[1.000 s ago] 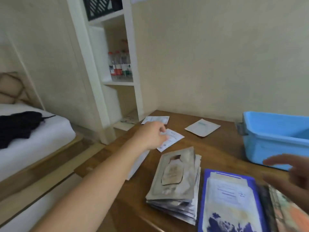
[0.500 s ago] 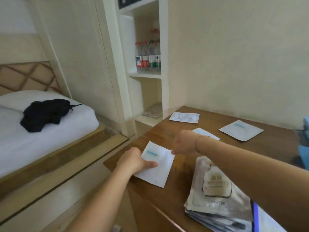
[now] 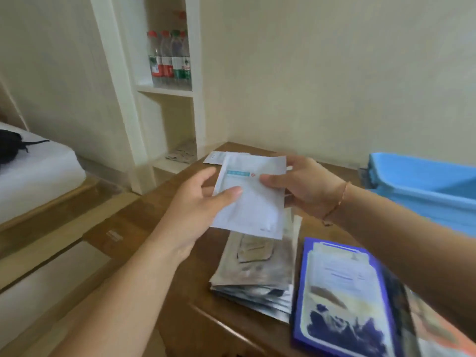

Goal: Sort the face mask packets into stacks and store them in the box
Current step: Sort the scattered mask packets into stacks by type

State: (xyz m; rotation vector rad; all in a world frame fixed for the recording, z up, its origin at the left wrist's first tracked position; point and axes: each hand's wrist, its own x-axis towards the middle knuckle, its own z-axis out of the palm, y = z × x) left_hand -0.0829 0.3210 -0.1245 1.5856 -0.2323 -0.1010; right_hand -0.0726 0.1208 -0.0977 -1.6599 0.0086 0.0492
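Nearest the camera, a blue-bordered packet (image 3: pixel 342 300) is lying at the front right of the wooden tabletop (image 3: pixel 144 222), topping a pile whose lower edges are showing dark beside it. Just to its left, a stack of silver-grey packets (image 3: pixel 255 274) is sitting on the tabletop, its layers fanning out a little at the near edge. The two piles are lying side by side, close together; whether they are touching cannot be told.

Above the silver-grey stack, both hands are holding white packets (image 3: pixel 253 199) in the air, clear of the tabletop. The left hand (image 3: pixel 198 204) is gripping the left edge, thumb lying across the front and fingers curled behind. The right hand (image 3: pixel 304 186), with a thin bracelet (image 3: pixel 337 202) at its wrist, is pinching the right edge, thumb on the front face. A second white edge is peeking out behind the top of the front packet, so more than one is being held; how many cannot be told.

Farther back, another white packet (image 3: pixel 216 158) is lying flat near the far left corner of the tabletop. At the right, a blue plastic box (image 3: pixel 422 186) is standing on the tabletop, well apart from the hands.

Beyond the tabletop, water bottles (image 3: pixel 168 57) are standing in a white wall shelf (image 3: pixel 164 91), and a bed (image 3: pixel 36 171) with a dark garment (image 3: pixel 10 145) on it is showing at the far left.
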